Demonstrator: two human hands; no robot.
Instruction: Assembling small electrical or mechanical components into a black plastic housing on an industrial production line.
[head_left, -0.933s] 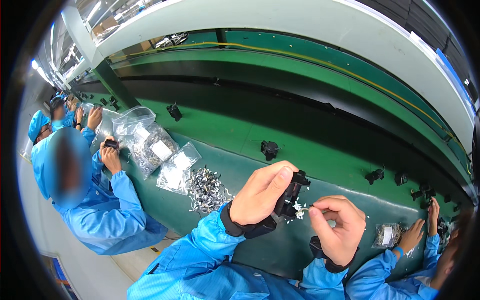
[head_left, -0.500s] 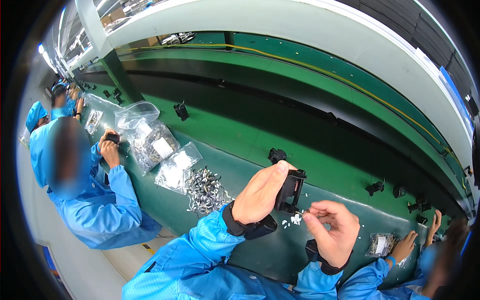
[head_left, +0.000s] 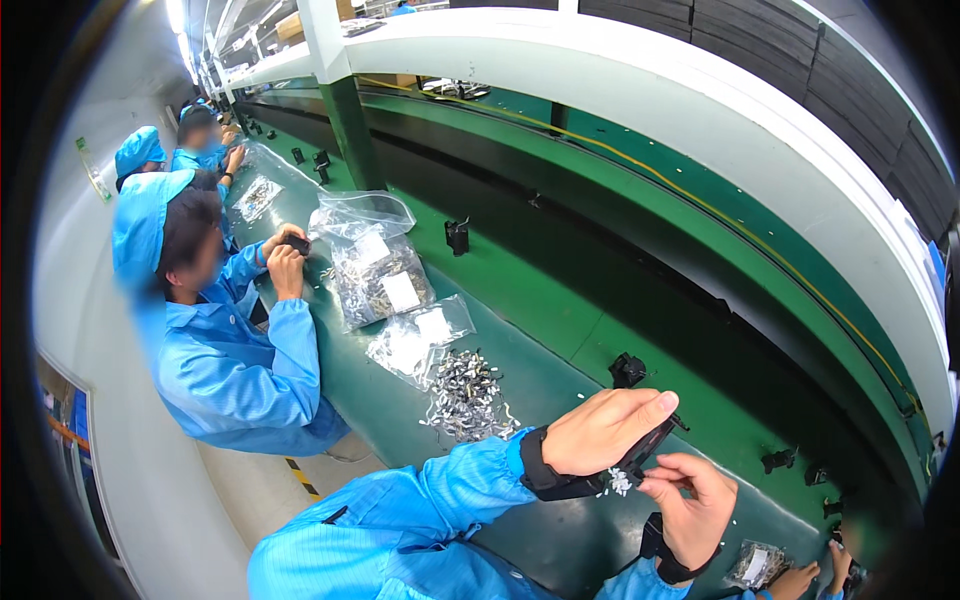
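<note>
left hand [head_left: 600,430] is gripping one black plastic part [head_left: 645,455] above the green bench [head_left: 520,290] | right hand [head_left: 690,495] is pinching its lower edge | one loose pile of metal clips [head_left: 465,395] | three clear bags [head_left: 385,265]

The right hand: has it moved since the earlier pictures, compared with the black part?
Yes. The right hand was beside the black part held by the left hand; now it sits just below it.

Both forearms rise from below in blue sleeves with dark wrist straps. The left hand [head_left: 603,430] is curled closed, knuckles up, thumb stretched toward the right. Just beneath and right of it, the right hand [head_left: 693,497] pinches thumb and forefinger together, palm turned inward.
</note>
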